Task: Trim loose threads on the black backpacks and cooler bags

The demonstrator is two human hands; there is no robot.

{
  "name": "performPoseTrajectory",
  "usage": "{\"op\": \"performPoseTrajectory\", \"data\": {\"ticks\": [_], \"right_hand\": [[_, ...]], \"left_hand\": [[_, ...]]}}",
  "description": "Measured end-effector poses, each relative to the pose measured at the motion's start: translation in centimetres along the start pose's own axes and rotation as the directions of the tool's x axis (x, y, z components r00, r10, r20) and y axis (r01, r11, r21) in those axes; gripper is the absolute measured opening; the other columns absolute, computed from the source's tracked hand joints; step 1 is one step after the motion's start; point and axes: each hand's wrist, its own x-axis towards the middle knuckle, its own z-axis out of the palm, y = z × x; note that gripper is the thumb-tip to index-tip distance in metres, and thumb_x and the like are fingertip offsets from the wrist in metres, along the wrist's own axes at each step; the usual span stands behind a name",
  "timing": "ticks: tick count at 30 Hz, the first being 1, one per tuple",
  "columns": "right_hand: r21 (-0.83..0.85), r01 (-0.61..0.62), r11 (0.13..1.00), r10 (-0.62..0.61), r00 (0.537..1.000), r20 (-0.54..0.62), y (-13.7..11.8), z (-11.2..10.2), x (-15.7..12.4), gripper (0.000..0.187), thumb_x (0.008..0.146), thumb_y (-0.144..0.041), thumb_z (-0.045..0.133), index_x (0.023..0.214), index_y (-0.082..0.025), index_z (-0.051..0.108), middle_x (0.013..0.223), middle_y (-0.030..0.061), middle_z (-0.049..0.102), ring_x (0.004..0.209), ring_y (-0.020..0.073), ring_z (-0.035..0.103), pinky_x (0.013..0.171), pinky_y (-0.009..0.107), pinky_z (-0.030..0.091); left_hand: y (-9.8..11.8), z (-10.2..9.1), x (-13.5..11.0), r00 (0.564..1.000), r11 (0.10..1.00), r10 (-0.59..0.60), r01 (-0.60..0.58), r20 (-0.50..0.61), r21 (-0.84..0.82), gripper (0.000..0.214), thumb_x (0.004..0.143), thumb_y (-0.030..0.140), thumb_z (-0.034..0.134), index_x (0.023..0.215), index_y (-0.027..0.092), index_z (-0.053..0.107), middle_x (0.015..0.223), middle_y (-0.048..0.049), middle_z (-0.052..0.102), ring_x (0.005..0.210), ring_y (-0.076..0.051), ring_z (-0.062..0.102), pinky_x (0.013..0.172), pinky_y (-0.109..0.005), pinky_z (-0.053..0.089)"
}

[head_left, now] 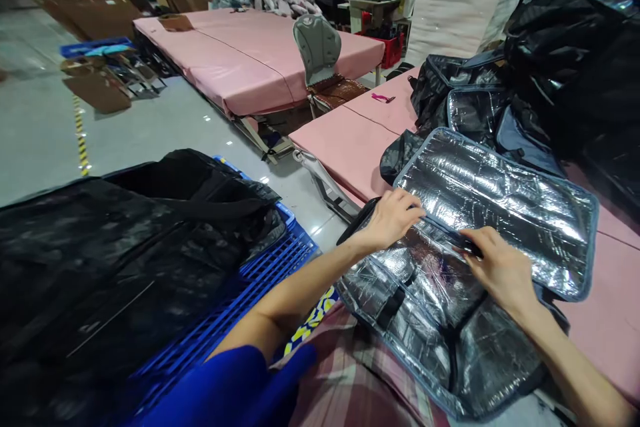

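Note:
An insulated bag with a shiny silver lining and grey-blue binding lies opened in front of me, partly over the pink table's edge. Its silver-lined lid is folded back onto the table. At the fold between lid and body, my left hand is closed on the bound edge near the left corner. Farther right along that same edge, my right hand pinches the binding, with a small dark strip at its fingers. Fingertips of both hands are partly hidden by the fabric.
A blue plastic crate on my left holds dark fabric bags. More black bags are heaped on the right of the pink table, near a pink-handled tool. A grey chair stands between two tables. People work at the back.

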Motion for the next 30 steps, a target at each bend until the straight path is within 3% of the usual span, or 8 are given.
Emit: {"op": "performPoseTrajectory", "data": {"ticks": [5,9,13,18,22,25,27,30], "right_hand": [[-0.278,0.214,0.937,-0.235,0.971,-0.045,-2.3,2.1,-0.7,0.029,0.086,-0.008,0.042,0.095,-0.019,0.067,0.083,0.0023,0.064,0.056,0.0096,0.048,0.047,0.025,0.026],[-0.372,0.273,0.888,-0.345,0.927,-0.145,-3.2,2.3,-1.5,0.03,0.086,-0.004,0.041,0.094,-0.015,0.067,0.082,0.0045,0.066,0.059,0.0112,0.047,0.056,0.026,0.03],[-0.384,0.265,0.884,-0.348,0.923,-0.164,-3.3,2.1,-1.4,0.025,0.086,-0.005,0.046,0.094,-0.015,0.067,0.083,0.0034,0.066,0.059,0.011,0.045,0.057,0.026,0.029],[-0.365,0.268,0.892,-0.335,0.933,-0.135,-3.1,2.4,-1.5,0.026,0.087,-0.006,0.044,0.097,-0.015,0.066,0.085,0.0041,0.066,0.059,0.0106,0.045,0.057,0.027,0.029],[-0.303,0.228,0.925,-0.268,0.959,-0.097,-2.9,2.7,-2.0,0.029,0.088,-0.008,0.04,0.099,-0.018,0.065,0.087,0.0037,0.066,0.062,0.0109,0.05,0.056,0.025,0.031],[-0.154,0.159,0.975,-0.167,0.985,-0.04,-2.6,2.7,-2.3,0.033,0.085,-0.008,0.039,0.102,-0.02,0.064,0.09,0.0037,0.065,0.063,0.0116,0.053,0.053,0.025,0.033],[0.033,0.06,0.998,-0.059,0.998,-0.031,-2.4,2.4,-2.4,0.035,0.082,-0.009,0.038,0.103,-0.021,0.064,0.095,0.0035,0.064,0.068,0.0122,0.057,0.053,0.024,0.036],[0.267,-0.188,0.945,0.189,0.982,0.024,-2.4,1.5,-1.9,0.03,0.083,-0.022,0.042,0.108,-0.022,0.059,0.098,0.0027,0.064,0.076,0.015,0.061,0.057,0.024,0.041]], "left_hand": [[-1.4,2.6,-2.5,0.968,0.969,0.242,-0.239,-0.067,0.056,0.025,0.091,0.015,0.04,0.1,0.018,0.063,0.098,-0.0033,0.066,0.091,-0.015,0.052,0.075,-0.029,0.04],[-1.0,2.8,-3.3,0.982,0.98,0.189,-0.188,-0.019,0.063,0.024,0.092,0.028,0.042,0.1,0.018,0.063,0.096,-0.0062,0.064,0.093,-0.017,0.052,0.076,-0.031,0.038],[0.0,1.5,-0.8,0.986,0.996,0.07,-0.076,0.151,0.037,0.027,0.091,0.036,0.045,0.088,0.02,0.067,0.086,-0.0042,0.062,0.084,-0.016,0.051,0.074,-0.031,0.035],[0.3,0.1,2.9,0.895,0.992,0.124,-0.102,0.428,-0.074,0.017,0.086,0.028,0.054,0.084,0.023,0.069,0.085,-0.0001,0.063,0.08,-0.014,0.054,0.063,-0.025,0.032],[0.7,-0.3,5.6,0.776,0.985,0.167,-0.165,0.608,-0.06,0.013,0.079,0.021,0.057,0.076,0.02,0.07,0.074,-0.0012,0.064,0.065,-0.013,0.053,0.054,-0.025,0.028],[1.1,-0.4,6.9,0.68,0.958,0.24,-0.28,0.693,-0.057,0.011,0.074,0.013,0.058,0.069,0.018,0.067,0.066,-0.0018,0.062,0.058,-0.012,0.05,0.051,-0.025,0.027],[1.2,-0.4,6.9,0.667,0.925,0.298,-0.378,0.683,-0.035,0.013,0.072,0.007,0.056,0.07,0.016,0.065,0.068,-0.0029,0.063,0.058,-0.013,0.051,0.05,-0.025,0.027],[1.0,-0.3,5.5,0.726,0.907,0.34,-0.421,0.598,-0.004,0.014,0.076,0.006,0.051,0.081,0.014,0.061,0.078,-0.0052,0.064,0.067,-0.015,0.055,0.05,-0.025,0.028]]}}
